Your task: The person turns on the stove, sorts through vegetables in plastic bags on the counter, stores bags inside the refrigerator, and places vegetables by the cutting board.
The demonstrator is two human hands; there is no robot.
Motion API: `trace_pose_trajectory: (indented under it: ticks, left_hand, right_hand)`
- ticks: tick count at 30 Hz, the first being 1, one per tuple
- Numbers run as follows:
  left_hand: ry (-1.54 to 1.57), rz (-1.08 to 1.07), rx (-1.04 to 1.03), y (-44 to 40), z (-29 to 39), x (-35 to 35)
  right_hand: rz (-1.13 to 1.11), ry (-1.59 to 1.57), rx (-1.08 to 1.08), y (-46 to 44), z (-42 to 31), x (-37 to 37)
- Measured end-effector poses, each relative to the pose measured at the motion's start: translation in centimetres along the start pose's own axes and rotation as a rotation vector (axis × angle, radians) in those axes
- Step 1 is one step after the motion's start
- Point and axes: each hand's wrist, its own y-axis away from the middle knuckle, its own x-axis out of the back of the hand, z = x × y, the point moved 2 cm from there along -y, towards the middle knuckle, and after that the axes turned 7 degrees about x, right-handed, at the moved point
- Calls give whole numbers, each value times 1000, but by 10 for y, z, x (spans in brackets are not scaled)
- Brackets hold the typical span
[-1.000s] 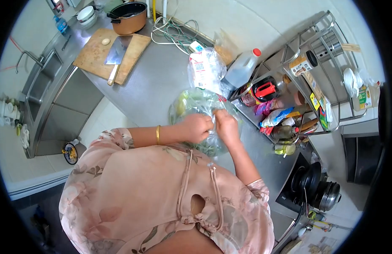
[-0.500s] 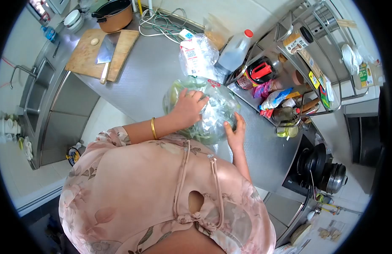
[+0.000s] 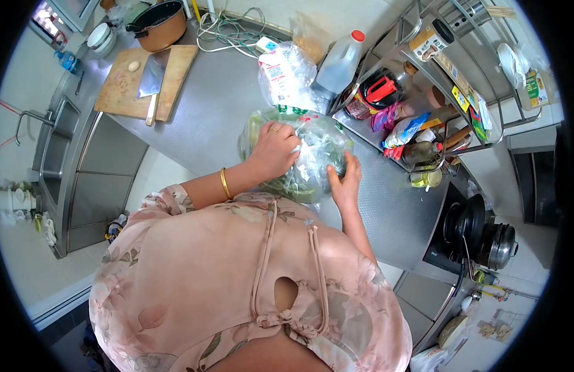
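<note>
A clear plastic bag (image 3: 308, 158) with green vegetables inside lies on the metal counter, close to my body. On its upper left side rests my left hand (image 3: 276, 149), fingers bent and gathered against the plastic near the bag's middle. My right hand (image 3: 346, 180) touches the bag's right side, thumb and fingers apart. Just beyond the bag is a crumpled clear bag with a printed packet (image 3: 277, 74). A wooden board (image 3: 122, 80) to the left carries a knife (image 3: 152, 84) and a small pale round piece (image 3: 134, 66).
A brown pot (image 3: 162, 28), coiled cables (image 3: 228, 34) and a jug with a red cap (image 3: 341, 62) stand along the back. A wire rack (image 3: 479, 149) with bottles and packets is on the right, beside a hob with dark pans (image 3: 466, 220). A sink (image 3: 62, 146) is at the left.
My hands were close together at the bag's top; they have since parted to its two sides. In the last half second the left hand's fingers have gathered. The view has shifted slightly.
</note>
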Motion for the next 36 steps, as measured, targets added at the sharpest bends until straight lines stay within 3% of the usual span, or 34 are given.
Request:
trace_pose_trajectory:
  ticks: [2,5,9,12,13,16,19,22,26,27,30,31,33,36]
  left_hand:
    - [56,32,4,1,-2,0]
    - [86,31,5,0,-2,2]
    - [77,65,1,-1,-3,0]
    - [82,63,-11,-2,-7,1]
    - [90,58,-20,-4,-8,3]
    - [88,72,-25,-5,-6,5]
    - [96,131,12,-10,-11,3]
    - [213,321,30,-23,-16,18]
    - [351,511,142,-33,-15,66]
    - [230,440,185,-26,-18,76]
    - [701,191,464,1,-41,93]
    - [846,134,586,11,-42,103]
    - [1145,17,820,33,-34,118]
    - [1422,82,710,60,-24,116]
  right_hand:
    - [102,175,67,-8,-38,20]
    - [20,-35,169,-22,-61,28]
    - [-165,-35,245,-42,-79,11]
    - [-177,-167,238,-50,-63,-6]
    - [-182,-232,203,-55,-70,5]
    - [-346,-739,-221,-69,-66,23]
    - [-273,-1124,-123,-91,-86,51]
    - [-122,-1134,-230,-96,-79,36]
    - [-475,-91,669,-74,-96,23]
    - [-497,-31,631,-73,-97,29]
    - [-515,102,471,-83,-89,76]
    - [-386,169,508,-83,-68,89]
    - [-431,481,306,-87,-64,118]
    - [-280,187,462,-95,-132,119]
